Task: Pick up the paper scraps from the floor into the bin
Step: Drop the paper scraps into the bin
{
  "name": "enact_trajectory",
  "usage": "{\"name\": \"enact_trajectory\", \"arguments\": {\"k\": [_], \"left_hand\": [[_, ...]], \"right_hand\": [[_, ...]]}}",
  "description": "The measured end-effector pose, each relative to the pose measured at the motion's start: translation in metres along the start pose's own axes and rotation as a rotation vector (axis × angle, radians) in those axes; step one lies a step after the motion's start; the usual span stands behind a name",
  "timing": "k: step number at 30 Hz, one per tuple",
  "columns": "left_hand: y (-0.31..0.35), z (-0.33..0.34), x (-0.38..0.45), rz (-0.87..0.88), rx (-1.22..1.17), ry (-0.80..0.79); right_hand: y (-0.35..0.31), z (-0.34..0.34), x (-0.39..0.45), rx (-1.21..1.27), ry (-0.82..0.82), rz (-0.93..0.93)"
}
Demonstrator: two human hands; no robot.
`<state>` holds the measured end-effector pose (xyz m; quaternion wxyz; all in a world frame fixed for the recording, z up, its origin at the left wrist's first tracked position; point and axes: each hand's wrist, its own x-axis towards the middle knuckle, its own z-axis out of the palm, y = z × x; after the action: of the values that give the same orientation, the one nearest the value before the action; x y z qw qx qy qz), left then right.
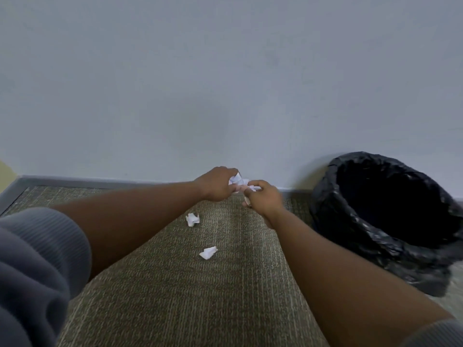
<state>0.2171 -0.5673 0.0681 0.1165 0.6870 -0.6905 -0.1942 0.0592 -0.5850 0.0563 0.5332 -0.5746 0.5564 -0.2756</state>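
At the left edge a grey ribbed sleeve [37, 259] is seen pushed up the forearm; on the brown-green woven carpet [175, 296] two crumpled white paper scraps are left lying, one [192, 219] nearer the wall and one [208, 252] closer to the viewer; above them the left hand [216, 184] is curled round a bunch of white scraps [235, 178], and just beside it the right hand [263, 196] pinches a further white scrap [254, 188]; the gathering step is judged under way; next, a carry to the black-lined round bin [390, 216] at the right is called for.
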Motion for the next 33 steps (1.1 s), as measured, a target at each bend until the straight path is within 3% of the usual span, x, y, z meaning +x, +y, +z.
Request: {"name": "enact_trajectory", "arguments": {"k": [13, 20, 29, 33], "left_hand": [[0.175, -0.036, 0.076, 0.099, -0.066, 0.066], [0.252, -0.02, 0.086, 0.141, -0.112, 0.02], [0.279, -0.002, 0.091, 0.148, -0.112, -0.156], [0.262, -0.002, 0.088, 0.114, -0.231, -0.114]], "right_hand": [[-0.062, -0.135, -0.013, 0.126, 0.409, -0.108], [-0.053, -0.203, -0.019, 0.013, 0.579, -0.058], [-0.028, -0.235, -0.02, -0.159, 0.592, 0.066], [-0.023, -0.231, -0.016, -0.176, 0.598, 0.07]]}}
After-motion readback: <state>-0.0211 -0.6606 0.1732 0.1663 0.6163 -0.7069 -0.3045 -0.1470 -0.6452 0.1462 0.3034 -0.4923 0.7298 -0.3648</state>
